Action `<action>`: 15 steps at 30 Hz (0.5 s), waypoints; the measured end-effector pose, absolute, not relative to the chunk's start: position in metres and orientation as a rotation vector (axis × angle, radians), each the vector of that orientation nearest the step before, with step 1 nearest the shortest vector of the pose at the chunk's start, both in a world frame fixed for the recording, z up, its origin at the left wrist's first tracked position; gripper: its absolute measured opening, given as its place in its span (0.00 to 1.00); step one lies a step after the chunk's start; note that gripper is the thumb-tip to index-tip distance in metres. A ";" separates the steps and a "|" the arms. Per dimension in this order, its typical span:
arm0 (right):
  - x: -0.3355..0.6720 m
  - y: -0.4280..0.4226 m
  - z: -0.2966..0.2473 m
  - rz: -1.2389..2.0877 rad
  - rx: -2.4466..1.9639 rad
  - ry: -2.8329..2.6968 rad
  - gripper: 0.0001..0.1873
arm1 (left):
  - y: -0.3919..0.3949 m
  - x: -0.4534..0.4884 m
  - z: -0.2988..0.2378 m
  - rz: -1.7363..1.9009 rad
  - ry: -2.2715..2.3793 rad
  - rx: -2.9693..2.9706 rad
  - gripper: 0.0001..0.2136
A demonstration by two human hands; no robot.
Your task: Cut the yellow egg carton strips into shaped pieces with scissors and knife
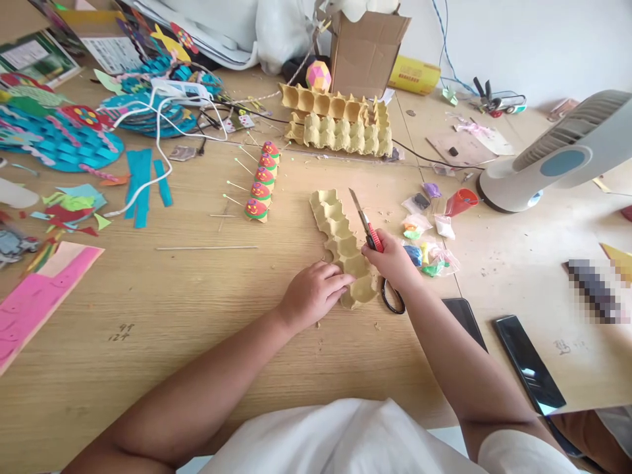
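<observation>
So from my end of the feed, the right hand (392,260) is closed round the red ribbed handle of a cutter (374,238), thin metal blade pointing up and away. The left hand (316,293) is half curled, fingers laid over the near end of an egg-carton strip (340,227); can't tell if it's actually pinching. That strip is rough tan pulp, a single row of scooped cups with ragged edges, running forward from those fingers. Some black loop (394,296) pokes out just under the right wrist, kinda like a scissors handle.

Left of the left hand there's a skinny stick (207,248), and ahead of that a row of domes (261,181), red over green with smiley faces and bead-tipped sticks.

Right of the right hand I've got clear baggies (437,260) with bright soft-looking lumps inside, then a smooth red cup (461,201), contents hidden from me. Way ahead of both hands: more bumpy carton pieces (348,135) and a creased cardboard box (370,52).
</observation>
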State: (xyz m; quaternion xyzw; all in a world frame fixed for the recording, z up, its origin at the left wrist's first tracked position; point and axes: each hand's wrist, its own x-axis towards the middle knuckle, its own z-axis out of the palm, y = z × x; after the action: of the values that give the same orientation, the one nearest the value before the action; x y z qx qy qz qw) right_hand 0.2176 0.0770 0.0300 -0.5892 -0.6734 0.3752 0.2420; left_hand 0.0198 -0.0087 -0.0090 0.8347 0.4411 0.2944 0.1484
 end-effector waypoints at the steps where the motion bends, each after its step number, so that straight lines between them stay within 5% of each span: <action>1: 0.218 0.078 0.029 1.018 -1.613 -1.834 0.06 | -0.009 0.020 -0.009 0.848 1.268 2.398 0.11; 11: 0.237 0.079 0.049 0.797 -1.730 -1.840 0.07 | -0.010 0.019 -0.007 0.850 1.255 2.416 0.12; 15: 0.241 0.063 0.053 0.902 -1.653 -1.794 0.19 | -0.013 0.018 -0.002 0.889 1.254 2.406 0.16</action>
State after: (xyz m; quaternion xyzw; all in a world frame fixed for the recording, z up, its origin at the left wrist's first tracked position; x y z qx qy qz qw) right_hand 0.2411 0.0629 0.0532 -0.6126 -0.6646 0.3343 0.2670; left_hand 0.0184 -0.0128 -0.0019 0.8341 0.4347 0.3082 0.1428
